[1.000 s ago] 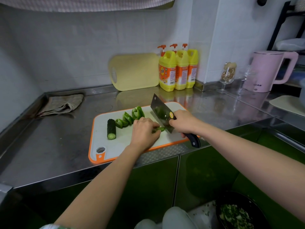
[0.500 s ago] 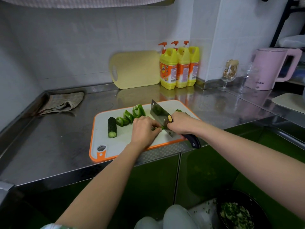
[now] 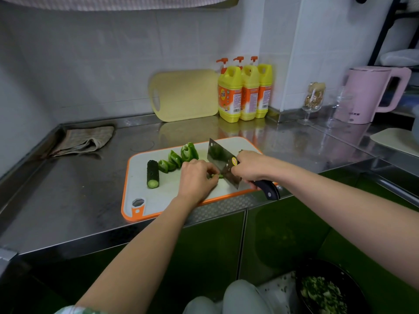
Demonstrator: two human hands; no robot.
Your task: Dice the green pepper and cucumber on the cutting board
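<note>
Right hand (image 3: pixel 250 167) grips the cleaver (image 3: pixel 223 165), left hand (image 3: pixel 197 177) pins a pepper strip (image 3: pixel 216 176) mid-board (image 3: pixel 140 191), so dicing is only partway, I'd say: three pepper chunks (image 3: pixel 178 158) and the cucumber (image 3: pixel 152 174) wait uncut to the left, a bowl (image 3: pixel 326 291) of chopped greens below.

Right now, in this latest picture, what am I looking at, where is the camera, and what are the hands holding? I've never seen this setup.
No machine here: a person wears a wide-angle camera on the head, so you look down at their two arms. On the steel counter lies a cutting board with an orange rim. On it are a cucumber piece and green pepper pieces. The right hand grips a cleaver by its dark handle. The left hand holds down a pepper strip beside the blade. Three yellow bottles stand at the back wall.
</note>
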